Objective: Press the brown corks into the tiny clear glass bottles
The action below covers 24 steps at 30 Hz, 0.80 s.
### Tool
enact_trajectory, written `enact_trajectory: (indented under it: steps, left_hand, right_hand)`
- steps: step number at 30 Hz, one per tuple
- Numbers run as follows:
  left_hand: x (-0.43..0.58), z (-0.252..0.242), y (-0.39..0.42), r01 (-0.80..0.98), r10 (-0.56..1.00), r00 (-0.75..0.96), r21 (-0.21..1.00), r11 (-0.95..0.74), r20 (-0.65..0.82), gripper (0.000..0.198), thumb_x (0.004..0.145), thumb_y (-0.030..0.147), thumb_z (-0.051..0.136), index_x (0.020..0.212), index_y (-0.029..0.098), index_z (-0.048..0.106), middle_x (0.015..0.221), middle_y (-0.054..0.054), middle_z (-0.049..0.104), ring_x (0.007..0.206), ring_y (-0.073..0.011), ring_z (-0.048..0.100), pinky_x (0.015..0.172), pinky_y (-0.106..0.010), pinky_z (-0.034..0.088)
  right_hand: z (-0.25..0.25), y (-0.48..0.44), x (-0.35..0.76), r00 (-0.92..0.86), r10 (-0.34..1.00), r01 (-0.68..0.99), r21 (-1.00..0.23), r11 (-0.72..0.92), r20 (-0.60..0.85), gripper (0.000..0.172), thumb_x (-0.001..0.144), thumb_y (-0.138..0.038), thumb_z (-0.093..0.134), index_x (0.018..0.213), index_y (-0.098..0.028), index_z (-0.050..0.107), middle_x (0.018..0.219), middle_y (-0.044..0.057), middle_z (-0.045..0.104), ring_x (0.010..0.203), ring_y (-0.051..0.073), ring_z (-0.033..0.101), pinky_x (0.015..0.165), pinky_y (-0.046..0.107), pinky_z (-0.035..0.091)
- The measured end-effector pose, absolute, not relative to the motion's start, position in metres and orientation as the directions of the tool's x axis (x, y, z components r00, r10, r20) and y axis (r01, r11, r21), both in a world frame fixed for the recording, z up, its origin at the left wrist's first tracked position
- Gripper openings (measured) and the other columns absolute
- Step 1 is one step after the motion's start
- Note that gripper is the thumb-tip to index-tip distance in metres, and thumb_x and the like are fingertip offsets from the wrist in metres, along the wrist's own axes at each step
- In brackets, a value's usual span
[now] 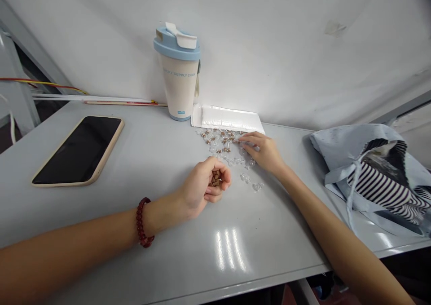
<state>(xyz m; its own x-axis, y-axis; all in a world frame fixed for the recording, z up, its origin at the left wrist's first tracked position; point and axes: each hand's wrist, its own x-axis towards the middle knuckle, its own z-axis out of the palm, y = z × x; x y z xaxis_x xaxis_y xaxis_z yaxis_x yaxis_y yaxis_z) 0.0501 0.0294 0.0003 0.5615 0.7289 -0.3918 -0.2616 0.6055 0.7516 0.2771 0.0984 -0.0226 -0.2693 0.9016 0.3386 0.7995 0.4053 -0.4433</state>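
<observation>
My left hand [205, 186] rests on the grey table, curled around a few small brown pellets [215, 179] that show between its fingers. My right hand [264, 151] lies farther ahead, its fingertips touching the edge of a scattered heap of transparent plastic pieces [222, 145]. Many of these pieces carry brown pellets, mostly at the far end of the heap. A few loose transparent pieces [251, 186] lie just beyond my left hand. A red bead bracelet [143, 222] circles my left wrist.
A white padded envelope [227, 118] lies behind the heap, against the white wall. A blue-lidded shaker bottle [177, 73] stands to its left. A black phone in a beige case [78, 151] lies at the left, and a pale blue bag with striped cloth [373, 179] at the right.
</observation>
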Motion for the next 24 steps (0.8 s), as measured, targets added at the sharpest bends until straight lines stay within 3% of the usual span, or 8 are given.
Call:
enact_trajectory:
  steps: [4, 9, 13, 16, 19, 24]
  left_hand:
    - [0.053, -0.001, 0.03, -0.244, 0.732, 0.533, 0.752, 0.612, -0.423, 0.032, 0.088, 0.025, 0.042, 0.061, 0.013, 0.053, 0.058, 0.001, 0.047, 0.038, -0.0017, 0.022, 0.039, -0.019, 0.015]
    - [0.056, -0.002, 0.03, -0.205, 0.739, 0.52, 0.777, 0.595, -0.429, 0.04, 0.096, 0.041, 0.043, 0.067, 0.015, 0.053, 0.059, 0.002, 0.045, 0.039, -0.002, 0.021, 0.038, -0.019, 0.015]
    - [0.056, 0.0, 0.027, -0.192, 0.749, 0.522, 0.799, 0.57, -0.408, 0.038, 0.095, 0.027, 0.042, 0.059, 0.017, 0.039, 0.054, 0.006, 0.033, 0.039, -0.0018, 0.016, 0.039, -0.018, 0.012]
    - [0.055, 0.0, 0.027, -0.201, 0.758, 0.499, 0.794, 0.573, -0.421, 0.035, 0.088, 0.017, 0.045, 0.055, 0.017, 0.034, 0.052, 0.006, 0.029, 0.039, -0.0019, 0.016, 0.039, -0.018, 0.011]
    - [0.054, 0.0, 0.028, -0.223, 0.753, 0.511, 0.782, 0.581, -0.414, 0.029, 0.079, 0.012, 0.046, 0.052, 0.017, 0.035, 0.052, 0.005, 0.03, 0.04, -0.0021, 0.017, 0.039, -0.019, 0.011]
    - [0.052, 0.0, 0.031, -0.263, 0.726, 0.566, 0.75, 0.607, -0.39, 0.022, 0.076, 0.016, 0.042, 0.055, 0.015, 0.043, 0.056, 0.002, 0.038, 0.04, -0.0026, 0.017, 0.039, -0.019, 0.013]
  right_hand:
    - [-0.015, 0.089, 0.271, -0.223, 0.914, 0.797, -0.476, 0.371, 0.339, 0.014, 0.082, -0.018, 0.059, 0.088, -0.017, 0.072, 0.088, 0.008, 0.071, 0.073, 0.019, 0.063, 0.072, 0.036, 0.053]
    - [0.012, 0.048, 0.244, -0.356, 0.887, 0.546, -0.705, 0.453, 0.294, 0.011, 0.084, -0.024, 0.066, 0.093, -0.019, 0.069, 0.086, 0.004, 0.07, 0.072, 0.015, 0.063, 0.071, 0.032, 0.055]
    - [0.021, 0.029, 0.232, -0.442, 0.874, 0.429, -0.809, 0.403, 0.201, 0.006, 0.083, -0.023, 0.066, 0.087, -0.02, 0.07, 0.084, 0.003, 0.07, 0.073, 0.014, 0.063, 0.069, 0.031, 0.056]
    - [0.019, 0.037, 0.244, -0.323, 0.93, 0.444, -0.839, 0.314, 0.177, 0.006, 0.078, -0.024, 0.069, 0.08, -0.018, 0.068, 0.075, 0.002, 0.067, 0.065, 0.013, 0.06, 0.063, 0.029, 0.054]
    - [0.012, 0.057, 0.265, -0.157, 0.967, 0.562, -0.787, 0.253, 0.199, 0.009, 0.077, -0.026, 0.068, 0.079, -0.018, 0.067, 0.075, 0.002, 0.067, 0.065, 0.014, 0.06, 0.063, 0.03, 0.051]
    - [0.008, 0.082, 0.269, -0.224, 0.947, 0.8, -0.511, 0.315, 0.232, 0.015, 0.08, -0.029, 0.063, 0.088, -0.017, 0.069, 0.095, 0.008, 0.071, 0.082, 0.021, 0.063, 0.069, 0.034, 0.048]
